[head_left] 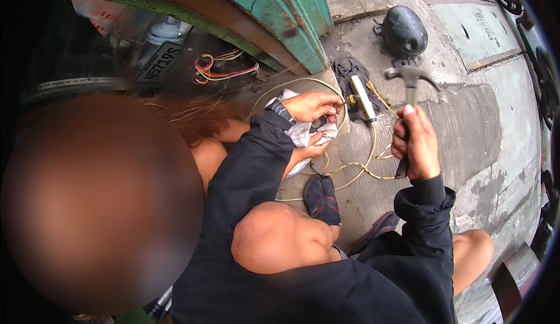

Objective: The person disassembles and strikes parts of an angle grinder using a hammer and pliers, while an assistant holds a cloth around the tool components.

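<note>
My right hand (416,140) is wrapped round the dark handle of a claw hammer (413,78), held up with its metal head at the top. My left hand (315,107) is closed in a pinch on a thin dark tool (343,103) that seems to end in a yellowish tip; its exact kind is unclear. Just below my left fingers is a round dark part (318,123), resting in a white cloth (299,134). Another person's hand (315,149) supports the cloth from beneath. My left fingers partly hide the dark part.
A white power strip (363,99) lies on dark cloth (349,70), its yellowish cord (373,149) looping over the concrete. Beyond stands a black rounded tank (405,30). A green metal post (309,26) rises ahead, with coloured wires (204,70) left. Another person sits close on my left.
</note>
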